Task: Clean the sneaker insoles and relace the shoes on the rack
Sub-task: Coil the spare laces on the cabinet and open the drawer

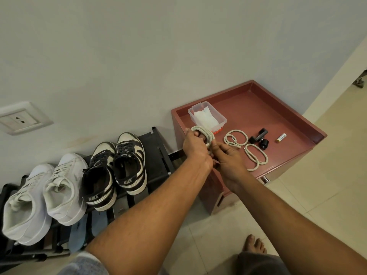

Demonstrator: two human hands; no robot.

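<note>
A cream shoelace coil (204,133) is wound around the fingers of my left hand (195,147) above the red cabinet's left edge. My right hand (226,157) pinches the lace just beside it. The rest of the cream lace (252,151) lies in loops on the red cabinet top (278,114). On the black shoe rack (156,147) stand two black-and-white sneakers (117,165) with dark laces and two white sneakers (39,195). Blue insoles (79,235) lie on the rack's lower shelf.
A clear plastic box with white wipes (206,116) sits at the cabinet top's back left. A small black clamp (260,137) and a battery (281,137) lie to the right of the lace. A wall socket (19,120) is at left. My bare foot (254,245) stands on the tiled floor.
</note>
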